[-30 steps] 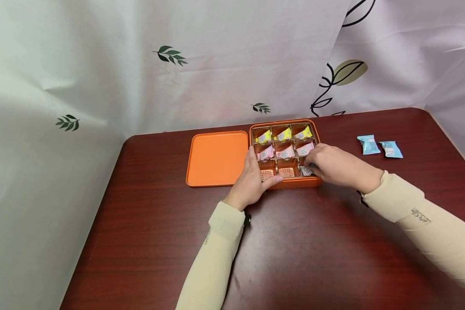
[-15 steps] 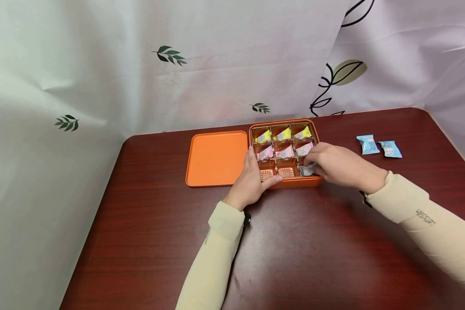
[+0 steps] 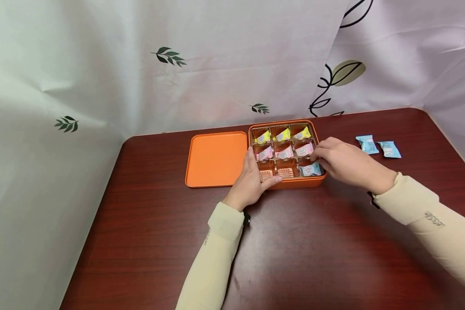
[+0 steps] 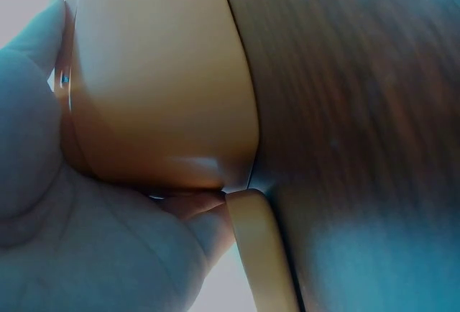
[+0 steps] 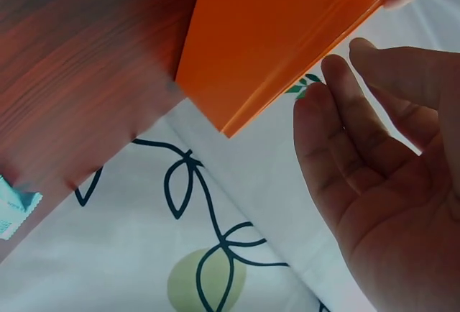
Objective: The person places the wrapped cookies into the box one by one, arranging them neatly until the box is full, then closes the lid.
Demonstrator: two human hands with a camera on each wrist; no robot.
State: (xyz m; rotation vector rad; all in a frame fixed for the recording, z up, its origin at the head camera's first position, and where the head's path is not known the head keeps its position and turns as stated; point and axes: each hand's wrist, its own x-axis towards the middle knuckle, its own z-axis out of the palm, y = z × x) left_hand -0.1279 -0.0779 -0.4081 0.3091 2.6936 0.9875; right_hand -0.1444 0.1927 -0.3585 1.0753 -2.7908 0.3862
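Observation:
An orange tin box (image 3: 298, 184) holds a tray with wrapped candies. Yellow candies (image 3: 282, 134) fill the back row and pink candies (image 3: 284, 152) the middle row. In the front row, a blue candy (image 3: 310, 169) lies in the right compartment; the other two are bare. My left hand (image 3: 248, 185) rests against the box's front left corner, fingers straight along the left side, thumb along the front rim. Just above the right rim is my right hand (image 3: 345, 161), its fingers loosely bent. The right wrist view shows nothing between that hand's fingertips (image 5: 334, 67).
The orange lid (image 3: 217, 159) lies against the left side of the box. Two more blue candies (image 3: 367, 144) lie on the dark red table (image 3: 294, 249) to the right. A leaf-patterned white curtain (image 3: 224, 64) hangs behind the table.
My right hand has let go of the blue candy in the front right compartment and has drawn back a little to the right. My left hand has stayed in place.

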